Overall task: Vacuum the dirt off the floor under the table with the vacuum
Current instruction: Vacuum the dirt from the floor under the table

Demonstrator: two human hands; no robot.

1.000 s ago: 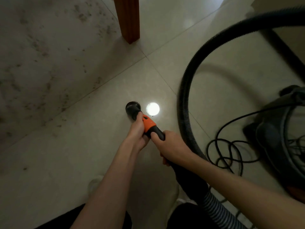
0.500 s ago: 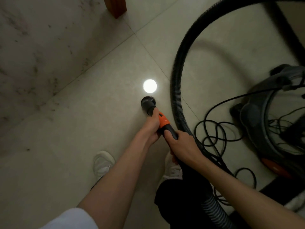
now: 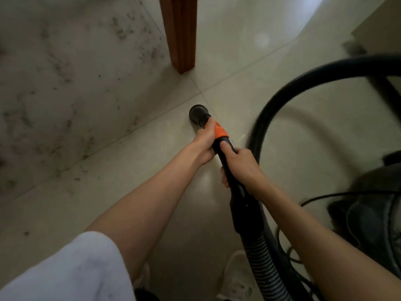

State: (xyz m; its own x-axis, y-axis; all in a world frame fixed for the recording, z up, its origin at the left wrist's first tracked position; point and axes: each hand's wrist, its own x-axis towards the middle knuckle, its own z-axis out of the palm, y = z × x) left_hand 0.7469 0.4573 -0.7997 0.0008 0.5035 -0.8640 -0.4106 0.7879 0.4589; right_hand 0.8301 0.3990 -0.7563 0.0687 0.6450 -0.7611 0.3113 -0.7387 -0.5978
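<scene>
A: Where are the hands?

B: Both are on the vacuum wand (image 3: 225, 157) near the middle of the view. The left hand (image 3: 205, 141) sits further forward, its fingers curled round the tube at the orange collar (image 3: 221, 131). The right hand (image 3: 240, 166) grips the black tube just behind it, thumb laid along the top and fingers wrapped underneath

A: And the nozzle?

B: The round black nozzle (image 3: 198, 116) is at the far end of the wand, toward 11 o'clock from the hands, down at the floor (image 3: 249, 101) right beside a tile joint. Whether it touches the tile I cannot tell

A: The dirt?

B: Dark specks and smears of dirt (image 3: 65, 83) are spread over the tiles from 9 to 11 o'clock of the nozzle, near it but mostly apart from it. A few loose specks lie toward 8 o'clock

A: Anything of the bench?

B: Only one brown wooden leg (image 3: 180, 33), standing on the floor at 12 o'clock, beyond the nozzle

A: What else?

B: The ribbed black hose (image 3: 263, 263) runs back from the wand toward 5 o'clock, and another stretch of it arches across the upper right. The dark vacuum body (image 3: 373, 213) sits at 3 to 4 o'clock with a thin black cord (image 3: 321, 197) beside it. A white sleeve (image 3: 71, 272) fills the lower left, and a pale shoe (image 3: 235, 276) shows at 6 o'clock
</scene>
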